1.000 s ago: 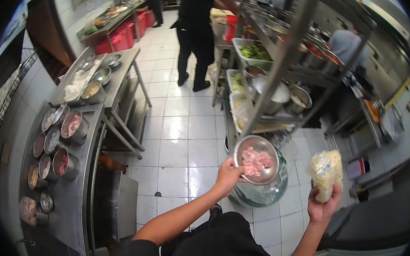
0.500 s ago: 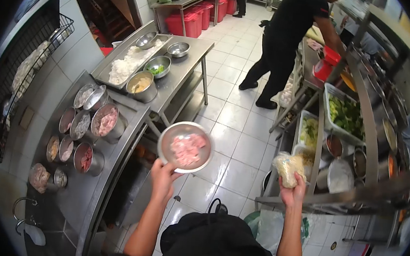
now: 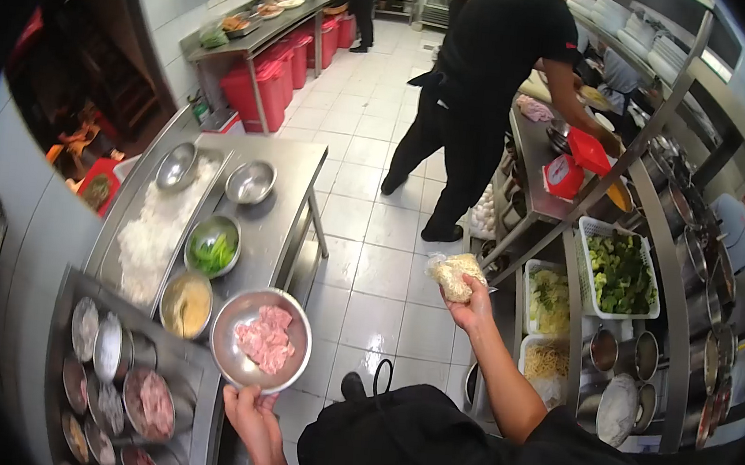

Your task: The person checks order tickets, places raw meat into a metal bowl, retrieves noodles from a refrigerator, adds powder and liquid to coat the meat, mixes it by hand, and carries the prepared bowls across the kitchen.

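Observation:
My left hand (image 3: 253,417) grips the near rim of a steel bowl (image 3: 223,361). Pieces of raw pink meat (image 3: 267,338) lie inside it. The bowl is in the air beside the steel table's front end. Out to the right, my right hand (image 3: 467,303) is closed around a clear plastic bag (image 3: 457,274) with pale yellowish contents, which I cannot identify. Nearest the bowl is a steel pot (image 3: 187,303) of yellowish-beige food, and behind that a bowl of cut greens (image 3: 214,245).
A tray of white rice-like food (image 3: 151,249) lines the left table. Metal containers of raw meat (image 3: 149,403) stand at lower left. A co-worker in black (image 3: 493,75) leans over the right counter by a red scale (image 3: 562,176). A white basket (image 3: 582,251) holds leafy greens.
My view has shifted forward along the aisle. The meat bowl is now closer to the left table, and the bagged food has swung inward. The co-worker's stance has changed.

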Motion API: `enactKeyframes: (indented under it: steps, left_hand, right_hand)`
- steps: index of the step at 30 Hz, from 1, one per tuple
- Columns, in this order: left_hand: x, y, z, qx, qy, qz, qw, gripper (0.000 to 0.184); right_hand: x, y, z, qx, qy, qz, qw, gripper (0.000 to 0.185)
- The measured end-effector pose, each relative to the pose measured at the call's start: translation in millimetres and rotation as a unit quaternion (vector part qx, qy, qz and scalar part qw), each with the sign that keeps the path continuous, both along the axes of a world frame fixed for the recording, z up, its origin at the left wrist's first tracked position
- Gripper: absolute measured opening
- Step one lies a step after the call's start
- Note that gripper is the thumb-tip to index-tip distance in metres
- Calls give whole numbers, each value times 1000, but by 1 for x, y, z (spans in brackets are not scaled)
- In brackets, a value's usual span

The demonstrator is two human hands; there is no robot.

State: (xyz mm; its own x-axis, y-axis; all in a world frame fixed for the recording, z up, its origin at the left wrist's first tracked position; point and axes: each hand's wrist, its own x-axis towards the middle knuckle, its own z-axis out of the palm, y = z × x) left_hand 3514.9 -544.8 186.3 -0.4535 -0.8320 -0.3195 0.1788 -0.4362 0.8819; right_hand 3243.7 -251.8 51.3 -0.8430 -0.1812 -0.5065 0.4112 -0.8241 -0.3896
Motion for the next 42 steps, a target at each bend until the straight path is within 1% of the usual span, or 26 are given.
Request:
enactKeyframes:
  steps: [1,2,4,7,10,12,13,15,18,21,22,23,25,28,30,32,34,35,37,38,40,42]
  left_hand:
    - [-26,-5,5,1,2,-13,1000,12]
    - [-50,-20,-2,-2,26,-56,998,14]
    - [-107,-30,6,1,31,-98,995,15]
    - [-201,-36,17,5,44,-150,988,18]
    - [-285,-37,8,5,36,-188,981,17]
    - [-328,-33,2,12,30,-180,983,16]
    - [-352,-30,2,17,36,-175,984,16]
    - [-386,-29,4,17,23,-158,987,16]
    - [-435,-35,-2,22,18,-129,991,17]
    - [-485,-39,0,16,5,-104,994,16]
    - [-504,-42,-2,16,-1,-93,996,16]
    - [-524,-46,-5,18,1,-95,995,15]
    - [-562,-57,-13,25,-2,-98,995,15]
    - [-630,-73,-21,16,-2,-118,993,16]
    - [-680,-87,-24,14,-4,-144,989,17]
    - [-738,-96,-33,18,-6,-177,984,18]
    - [-803,-99,-42,19,-23,-234,972,18]
    - [-837,-98,-45,16,-31,-264,964,18]
    - [-908,-82,-42,32,-24,-339,940,18]
    - [-941,-71,-40,39,-25,-370,928,18]
    - [-1008,-45,-34,57,-21,-426,903,18]
    - [-1071,-13,-31,88,-9,-468,879,19]
  right_hand:
    - [-17,1,4,7,-1,-11,1000,46]
    - [-32,3,7,12,-7,-24,1000,46]
    - [-65,13,9,32,-22,-45,998,44]
    - [-127,29,-6,62,-32,-103,992,44]
    - [-206,53,-24,52,-15,-142,988,44]
    - [-256,70,-26,37,-16,-169,985,45]
    - [-284,77,-17,46,10,-192,980,43]
    - [-351,106,-23,31,46,-218,974,42]
    - [-434,135,4,64,47,-319,944,43]
    - [-503,167,-22,46,109,-411,904,47]
    - [-516,169,-30,55,63,-391,916,55]
    - [-530,178,-44,52,9,-402,914,56]
    - [-551,191,-73,51,-107,-419,900,58]
    - [-562,172,-75,148,-74,-448,878,44]
    - [-565,177,-103,111,-61,-388,913,30]
    - [-560,162,-111,114,-48,-258,958,18]
    - [-557,133,-101,182,-138,-246,942,16]
    - [-552,124,-109,254,-135,-227,930,14]
    - [-541,115,-125,299,-152,-218,916,9]
    - [-539,107,-129,307,-218,-240,895,9]
    - [-519,104,-163,318,-231,-230,891,11]
    - [-494,108,-232,349,-299,-201,865,9]
